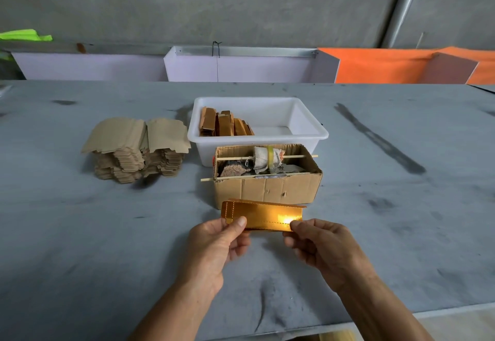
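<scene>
Grey table in front of me, worn and smudged, with a long dark streak running across its right side. On the left sits a stack of flat brown card blanks, its top sheets fanned out. In the middle is a white plastic tub, and a cardboard box sits right against its near wall, closer to me.

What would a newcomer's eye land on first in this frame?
The shiny gold card, pinched at either end by the left hand and right hand, glints brightest at centre. Just behind it sits an open cardboard box, then a white tub holding folded pieces. A stack of brown blanks lies to their left.
</scene>
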A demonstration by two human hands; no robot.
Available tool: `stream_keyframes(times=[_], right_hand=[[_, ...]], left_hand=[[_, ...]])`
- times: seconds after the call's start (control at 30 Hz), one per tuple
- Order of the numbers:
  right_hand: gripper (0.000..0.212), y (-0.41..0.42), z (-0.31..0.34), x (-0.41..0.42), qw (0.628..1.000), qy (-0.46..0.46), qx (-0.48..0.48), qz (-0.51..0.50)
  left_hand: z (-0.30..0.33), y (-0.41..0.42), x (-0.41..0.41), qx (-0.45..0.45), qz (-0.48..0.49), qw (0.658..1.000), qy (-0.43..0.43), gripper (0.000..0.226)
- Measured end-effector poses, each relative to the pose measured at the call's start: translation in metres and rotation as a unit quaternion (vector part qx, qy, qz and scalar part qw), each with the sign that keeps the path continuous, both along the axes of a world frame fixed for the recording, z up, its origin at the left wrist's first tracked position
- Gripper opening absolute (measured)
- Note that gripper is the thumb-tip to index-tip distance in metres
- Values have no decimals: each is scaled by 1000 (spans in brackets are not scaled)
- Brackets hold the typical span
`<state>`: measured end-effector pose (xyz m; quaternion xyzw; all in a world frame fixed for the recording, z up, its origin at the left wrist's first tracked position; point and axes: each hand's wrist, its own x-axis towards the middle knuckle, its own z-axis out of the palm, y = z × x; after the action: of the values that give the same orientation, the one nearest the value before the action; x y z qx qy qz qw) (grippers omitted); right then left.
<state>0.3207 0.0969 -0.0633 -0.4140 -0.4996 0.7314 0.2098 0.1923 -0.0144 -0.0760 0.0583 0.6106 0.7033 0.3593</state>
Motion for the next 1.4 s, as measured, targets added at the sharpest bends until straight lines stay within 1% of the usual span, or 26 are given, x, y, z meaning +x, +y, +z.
stream_keyframes(times=[0.13,0.3,0.4,0.5,0.6,0.73,0.8,0.87,1.0,1.07,1.13,1.2,1.27,1.4], right_hand=[[13,-2,-5,-1,999,19,5,-29],[11,-6,-7,-5,994,27,74,-72],[9,-7,-6,-7,990,39,99,-89],[7,-7,-7,-7,989,49,101,-96],[5,-7,-7,-8,990,56,88,-99],[28,-8,-9,-11,987,81,77,-112],[35,-9,-11,-12,985,98,80,-115],[40,-9,-14,-13,983,111,90,-114],[41,-13,-17,-13,983,121,95,-102],[42,-15,-18,-13,983,128,76,-110],[48,-19,-21,-14,983,130,54,-116],[51,-24,-22,-17,984,129,52,-108],[50,-26,-24,-20,984,133,49,-108],[58,-28,-23,-21,983,151,13,-103]], left_hand=[[-1,1,2,29,17,999,10,10],[-1,3,3,50,35,998,13,14],[0,3,4,57,34,998,18,13],[1,3,3,62,21,998,17,11],[2,3,4,65,18,998,13,14],[1,4,6,71,59,995,21,19],[0,7,8,78,91,993,18,29],[-3,9,10,88,108,990,0,33],[-6,14,17,90,64,994,-28,22],[-7,15,18,86,75,993,-5,21],[-7,16,20,85,95,991,35,25],[-7,18,23,83,102,989,73,29],[-8,19,26,84,103,986,105,33],[-9,15,24,93,98,984,119,36]])
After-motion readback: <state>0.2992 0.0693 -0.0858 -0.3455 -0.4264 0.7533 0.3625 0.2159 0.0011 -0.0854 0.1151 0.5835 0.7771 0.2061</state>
